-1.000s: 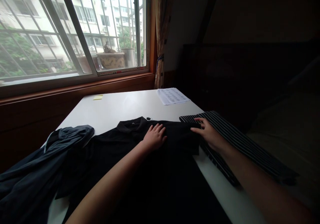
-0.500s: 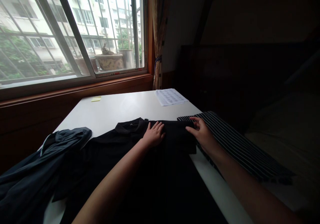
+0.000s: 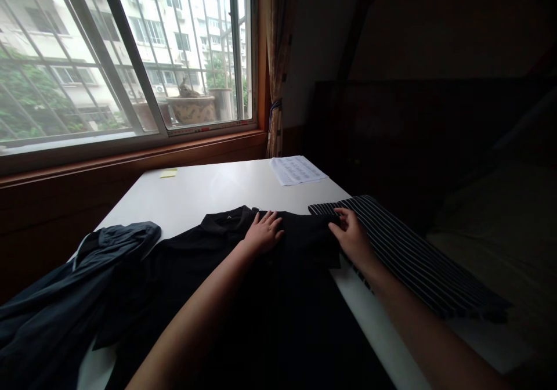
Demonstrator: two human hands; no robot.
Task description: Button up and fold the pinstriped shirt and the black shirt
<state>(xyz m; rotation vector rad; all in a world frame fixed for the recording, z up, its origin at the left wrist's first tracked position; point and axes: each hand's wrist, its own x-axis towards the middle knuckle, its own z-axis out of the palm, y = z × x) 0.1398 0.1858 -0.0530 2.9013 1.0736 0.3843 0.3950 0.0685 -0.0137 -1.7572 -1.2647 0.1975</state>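
Observation:
A black collared shirt [image 3: 300,297] lies spread over the white table [image 3: 209,187], its collar toward the window. My left hand [image 3: 263,233] rests flat on the shirt beside the collar, fingers spread. At the end of the sleeve on the right, my right hand [image 3: 351,236] pinches the black cloth between thumb and fingers. Behind that hand lies a dark cloth with white stripes [image 3: 413,251], reaching over the table's right edge.
To the left, a crumpled grey-blue garment [image 3: 117,245] lies beside the shirt. Printed sheets [image 3: 298,170] and a yellow sticky note [image 3: 168,173] are toward the far edge. A barred window [image 3: 130,47] and a tied curtain [image 3: 276,88] stand behind the table.
My right hand has shifted slightly right and down with the sleeve end, and the sleeve's upper edge now sags a little. My left hand has slid slightly left on the shirt.

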